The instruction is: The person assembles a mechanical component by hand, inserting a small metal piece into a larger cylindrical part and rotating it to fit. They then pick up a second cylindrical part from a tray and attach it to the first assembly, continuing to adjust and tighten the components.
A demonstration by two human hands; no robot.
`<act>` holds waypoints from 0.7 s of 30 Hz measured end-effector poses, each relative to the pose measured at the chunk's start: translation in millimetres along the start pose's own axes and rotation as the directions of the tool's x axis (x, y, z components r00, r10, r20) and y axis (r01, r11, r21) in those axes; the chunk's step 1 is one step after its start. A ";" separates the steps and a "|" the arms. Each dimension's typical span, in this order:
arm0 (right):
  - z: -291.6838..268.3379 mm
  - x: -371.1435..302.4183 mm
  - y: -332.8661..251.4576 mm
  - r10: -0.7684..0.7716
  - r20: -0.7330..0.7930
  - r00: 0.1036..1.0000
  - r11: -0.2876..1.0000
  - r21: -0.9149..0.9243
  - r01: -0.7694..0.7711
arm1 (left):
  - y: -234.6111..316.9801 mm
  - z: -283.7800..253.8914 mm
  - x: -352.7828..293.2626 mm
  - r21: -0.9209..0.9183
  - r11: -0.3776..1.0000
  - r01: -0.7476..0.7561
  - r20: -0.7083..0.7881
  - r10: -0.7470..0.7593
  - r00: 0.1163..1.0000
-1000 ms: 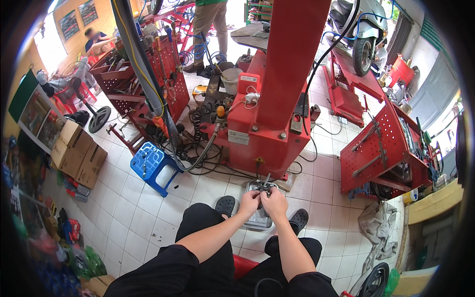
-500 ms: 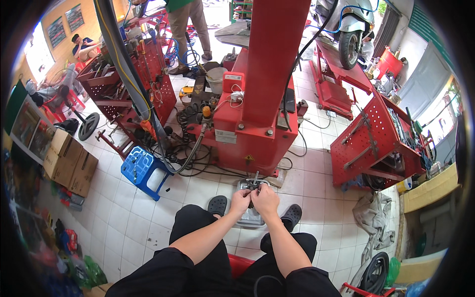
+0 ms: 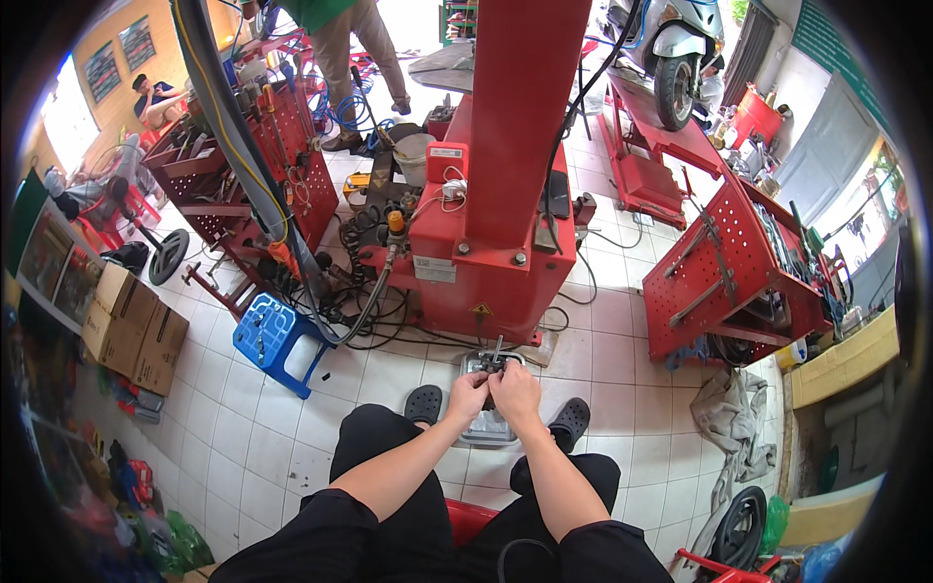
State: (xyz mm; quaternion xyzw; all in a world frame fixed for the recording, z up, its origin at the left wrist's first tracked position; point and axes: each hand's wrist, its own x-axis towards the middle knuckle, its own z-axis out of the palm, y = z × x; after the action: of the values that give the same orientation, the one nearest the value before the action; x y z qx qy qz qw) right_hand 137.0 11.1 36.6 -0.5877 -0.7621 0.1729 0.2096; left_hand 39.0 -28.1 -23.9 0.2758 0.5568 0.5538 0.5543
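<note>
My left hand (image 3: 468,394) and my right hand (image 3: 516,393) meet in front of my knees, their fingers closed together around a small dark metal part (image 3: 494,366). A pale metal rod (image 3: 499,346) rises from its far side. The part's lower portion is hidden by my fingers, and it is too small to name its kind. Both hands are above a grey rectangular tray (image 3: 493,440) on the floor between my shoes. Something pale and shiny lies in the tray, mostly covered by my hands.
A red machine base with a column (image 3: 486,272) stands just beyond the tray. To the left are a blue stool (image 3: 275,330) with small parts on it and black hoses. A red tool cart (image 3: 729,282) is at right. A person (image 3: 355,49) stands beyond the machine.
The view has shifted slightly, so the surroundings sit a little further left and higher. My hands stay together on the metal part over the tray.
</note>
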 end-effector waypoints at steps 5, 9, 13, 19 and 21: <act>-2.9 0.9 -0.8 0.049 0.036 0.998 0.997 0.062 -0.051 | 2.7 3.4 -2.0 -0.045 0.999 -0.003 -0.017 0.002 1.000; -1.2 1.4 2.6 0.054 0.045 0.998 0.996 0.070 -0.057 | 9.1 6.3 -5.4 -0.013 1.000 -0.012 -0.028 0.012 1.000; -2.2 1.9 0.3 0.064 0.060 0.996 0.995 0.070 -0.068 | 5.2 3.5 -3.7 -0.032 0.999 -0.018 -0.013 0.017 1.000; -1.3 3.4 4.9 0.080 0.074 0.994 0.995 0.061 -0.084 | 3.0 4.3 -1.5 -0.016 1.000 -0.013 -0.002 0.013 1.000; -3.6 3.3 2.7 0.089 0.081 0.993 0.994 0.053 -0.094 | 1.2 0.7 -0.5 0.035 0.999 -0.009 0.013 0.009 1.000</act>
State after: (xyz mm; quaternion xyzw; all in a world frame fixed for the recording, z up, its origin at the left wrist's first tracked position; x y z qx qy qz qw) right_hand 140.4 15.0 38.7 -0.6086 -0.7367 0.2268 0.1881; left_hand 39.4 -28.0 -22.5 0.2916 0.5618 0.5447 0.5502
